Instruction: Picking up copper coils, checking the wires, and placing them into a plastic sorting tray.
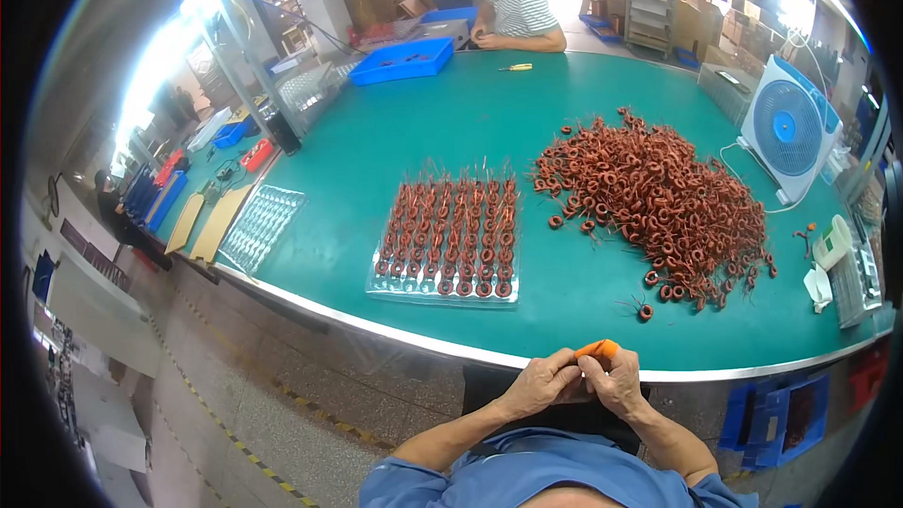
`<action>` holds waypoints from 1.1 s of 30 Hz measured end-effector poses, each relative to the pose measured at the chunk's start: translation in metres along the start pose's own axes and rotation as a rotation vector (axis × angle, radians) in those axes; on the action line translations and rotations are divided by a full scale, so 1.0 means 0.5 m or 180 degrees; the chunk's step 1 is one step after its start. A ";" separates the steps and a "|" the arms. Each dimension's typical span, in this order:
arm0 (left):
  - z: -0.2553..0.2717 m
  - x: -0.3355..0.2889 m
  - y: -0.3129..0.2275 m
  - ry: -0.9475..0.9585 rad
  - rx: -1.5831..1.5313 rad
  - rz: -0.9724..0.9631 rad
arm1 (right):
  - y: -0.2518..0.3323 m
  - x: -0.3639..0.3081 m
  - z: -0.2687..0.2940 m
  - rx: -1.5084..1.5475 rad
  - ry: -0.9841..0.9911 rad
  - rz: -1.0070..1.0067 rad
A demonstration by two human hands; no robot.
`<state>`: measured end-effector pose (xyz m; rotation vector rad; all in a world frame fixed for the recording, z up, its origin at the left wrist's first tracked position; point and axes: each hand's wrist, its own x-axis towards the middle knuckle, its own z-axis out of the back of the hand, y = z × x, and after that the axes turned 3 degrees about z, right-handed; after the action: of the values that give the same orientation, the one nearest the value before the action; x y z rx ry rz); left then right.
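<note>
My left hand (544, 384) and my right hand (615, 384) meet just in front of the table's near edge, fingers pinched together. A bright orange piece (598, 349) shows at the fingertips; I cannot tell whether it is held or worn on a finger. Anything small between the fingers is hidden. Beyond them, a clear plastic tray (395, 298) carries rows of copper-red wound ring coils (477, 235) with wire leads standing up. Some pockets along its front left hold no coil. To the right lies a large heap of loose coils (658, 198), and one single coil (645, 313) sits nearer me.
The green table (357, 141) bears a clear tray (263, 226) at left, a blue bin (403, 60) and yellow-handled tool (516, 68) at the far side. A fan (788, 122) stands at right, near a white container (831, 243). A person in stripes (527, 9) sits opposite.
</note>
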<state>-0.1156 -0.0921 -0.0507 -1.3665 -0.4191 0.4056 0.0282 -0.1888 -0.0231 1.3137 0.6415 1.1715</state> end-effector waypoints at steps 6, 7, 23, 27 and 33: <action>0.027 -0.016 0.006 0.0155 -0.0129 0.0565 | -0.015 0.014 -0.029 0.0375 0.0021 -0.0252; 0.028 -0.020 0.006 -0.0024 -0.0061 0.0367 | -0.018 0.017 -0.029 0.0517 0.0181 -0.0394; 0.281 -0.100 -0.062 -0.2213 -0.0712 0.0037 | -0.052 0.030 0.046 -0.1584 -0.0142 0.0394; 0.321 -0.108 -0.020 -0.2187 -0.0784 -0.0126 | -0.060 0.046 0.030 -0.1316 -0.0266 0.0224; 0.318 -0.113 -0.002 -0.2363 -0.0316 -0.0064 | -0.073 0.027 0.041 -0.1418 -0.0163 0.0248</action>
<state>-0.2451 0.0134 -0.0283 -1.2718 -1.0709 0.8876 0.0618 -0.1795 -0.0501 0.9909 0.2697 1.2531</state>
